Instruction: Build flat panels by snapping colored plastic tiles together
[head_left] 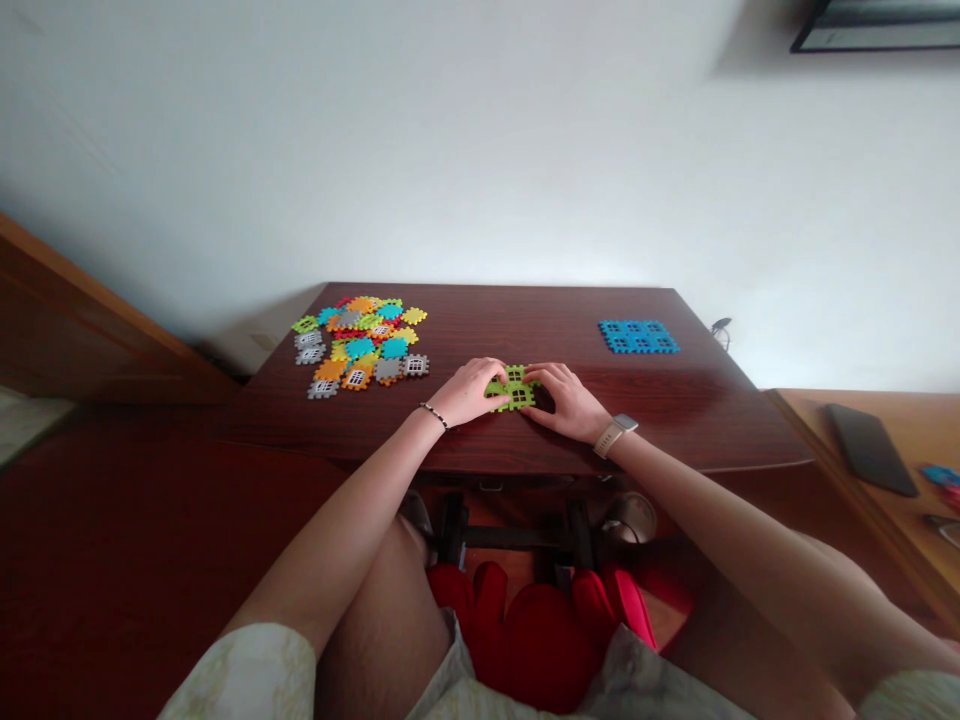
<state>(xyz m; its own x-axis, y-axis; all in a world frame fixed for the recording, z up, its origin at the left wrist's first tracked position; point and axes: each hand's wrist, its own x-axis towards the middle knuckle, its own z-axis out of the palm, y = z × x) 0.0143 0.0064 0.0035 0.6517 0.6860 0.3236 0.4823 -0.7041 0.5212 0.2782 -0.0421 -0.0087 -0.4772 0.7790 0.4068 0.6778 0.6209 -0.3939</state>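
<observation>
Near the front of the dark table, a green panel of interlocking window tiles (514, 385) lies between my hands. My left hand (472, 392) grips its left side, thumb at the near edge and fingers curled over the far edge. From the other side, my right hand (571, 403) holds the panel's right end between thumb and fingers. Parts of the green tiles are hidden under the fingers of both hands. To the right and farther back lies a blue panel of joined window tiles (637, 337), touched by neither hand.
A loose pile of colored notched tiles (361, 345) covers the left of the wooden table (517, 318). The white wall (480, 150) borders its back edge. A dark flat device (870, 448) rests on a wooden surface at right. A red seat (536, 640) is below.
</observation>
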